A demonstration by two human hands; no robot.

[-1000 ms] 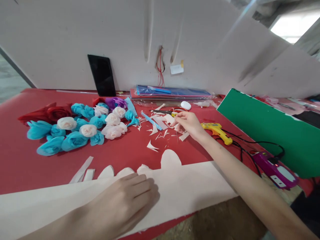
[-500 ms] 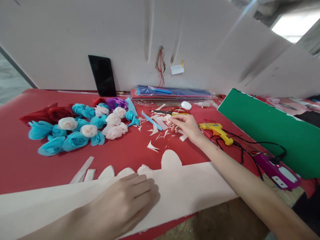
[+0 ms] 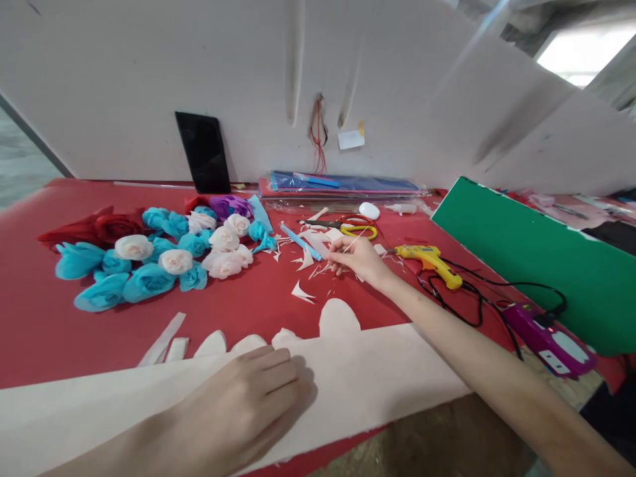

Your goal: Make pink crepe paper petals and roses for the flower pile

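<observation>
My left hand lies palm down on a long sheet of white paper, its fingers lying flat on it. Cut white petal shapes, among them a rounded petal, stick out past the sheet's far edge. Over the scraps in the middle of the table, my right hand is closed in a pinch on a thin white stick. Just left of its fingertips is a pale paper strip; I cannot tell if they touch it. Scissors with a yellow and a red handle lie right behind this hand.
Blue, white, red and purple paper flowers cover the left side. A yellow glue gun and its cable lie right, near a purple power strip and a green board. At the back are a dark phone and wrapped paper.
My right hand has shifted a little left and nearer to me, uncovering the scissors' yellow handle. The thin white stick shows more plainly in its fingers. My left hand has stayed in place.
</observation>
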